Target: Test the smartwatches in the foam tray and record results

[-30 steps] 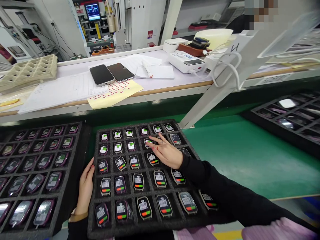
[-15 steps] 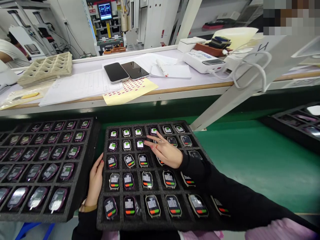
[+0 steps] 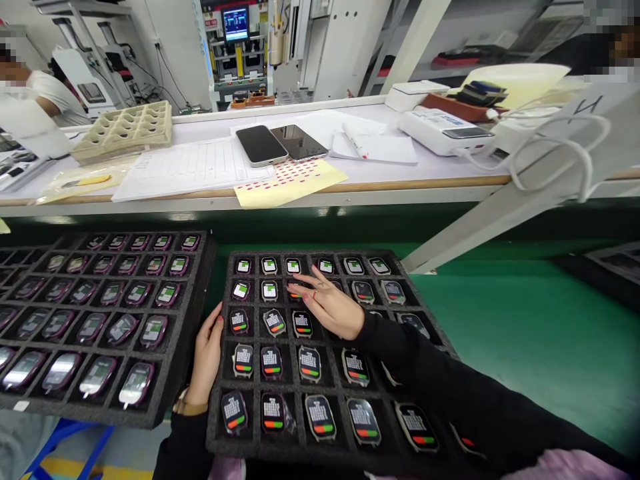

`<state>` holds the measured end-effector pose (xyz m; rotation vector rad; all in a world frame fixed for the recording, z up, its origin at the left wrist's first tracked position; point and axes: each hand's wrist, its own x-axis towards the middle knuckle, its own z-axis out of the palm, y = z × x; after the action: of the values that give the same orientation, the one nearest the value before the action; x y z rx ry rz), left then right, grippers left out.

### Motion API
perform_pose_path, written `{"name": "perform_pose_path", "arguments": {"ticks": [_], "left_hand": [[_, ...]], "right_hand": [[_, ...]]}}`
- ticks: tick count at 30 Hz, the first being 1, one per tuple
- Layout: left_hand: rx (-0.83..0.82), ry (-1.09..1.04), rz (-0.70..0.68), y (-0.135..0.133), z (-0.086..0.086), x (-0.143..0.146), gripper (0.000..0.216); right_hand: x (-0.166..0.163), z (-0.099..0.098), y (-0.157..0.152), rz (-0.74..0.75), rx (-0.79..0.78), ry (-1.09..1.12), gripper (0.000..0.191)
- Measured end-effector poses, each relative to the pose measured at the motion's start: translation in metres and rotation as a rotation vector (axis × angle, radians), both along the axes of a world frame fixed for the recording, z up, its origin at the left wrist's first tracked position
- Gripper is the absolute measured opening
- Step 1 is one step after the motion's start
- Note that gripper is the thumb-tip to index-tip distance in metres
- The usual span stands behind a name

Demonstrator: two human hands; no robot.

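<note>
Right hand [image 3: 334, 307] moved one column left, fingers [image 3: 311, 299] spread over one watch [image 3: 297, 295], left hand [image 3: 206, 350] against one tray [image 3: 280, 447], grip unclear

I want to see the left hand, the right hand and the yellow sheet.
Left hand [image 3: 206, 350]: head view, middle of hand.
Right hand [image 3: 334, 309]: head view, back of hand.
Yellow sheet [image 3: 290, 187]: head view, around its middle.
</note>
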<state>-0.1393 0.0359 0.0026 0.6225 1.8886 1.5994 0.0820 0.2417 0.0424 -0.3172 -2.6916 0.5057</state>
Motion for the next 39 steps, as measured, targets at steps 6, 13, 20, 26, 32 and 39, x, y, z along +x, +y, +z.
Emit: {"name": "perform_pose_path", "arguments": {"ticks": [6,13,20,26,32,39], "left_hand": [[0.006,0.005,-0.008,0.000,0.002,0.001,0.053],[0.010,-0.010,-0.022,-0.002,0.002,0.003,0.051],[0.025,-0.054,-0.028,-0.003,0.001,0.004,0.053],[0.036,-0.055,-0.025,-0.003,0.002,0.005,0.051],[0.041,-0.050,-0.024,-0.003,0.002,0.006,0.049],[0.037,-0.047,-0.028,-0.003,0.001,0.005,0.047]], "right_hand": [[-0.022,-0.002,-0.011,0.042,0.000,-0.006,0.046],[-0.047,-0.005,-0.018,0.097,0.017,-0.021,0.046],[-0.058,0.003,-0.013,0.094,0.009,-0.024,0.048],[-0.082,0.005,-0.016,0.136,0.001,-0.014,0.049],[-0.104,-0.003,-0.028,0.176,0.014,-0.017,0.049],[-0.107,-0.003,-0.032,0.188,0.032,-0.050,0.047]]}}
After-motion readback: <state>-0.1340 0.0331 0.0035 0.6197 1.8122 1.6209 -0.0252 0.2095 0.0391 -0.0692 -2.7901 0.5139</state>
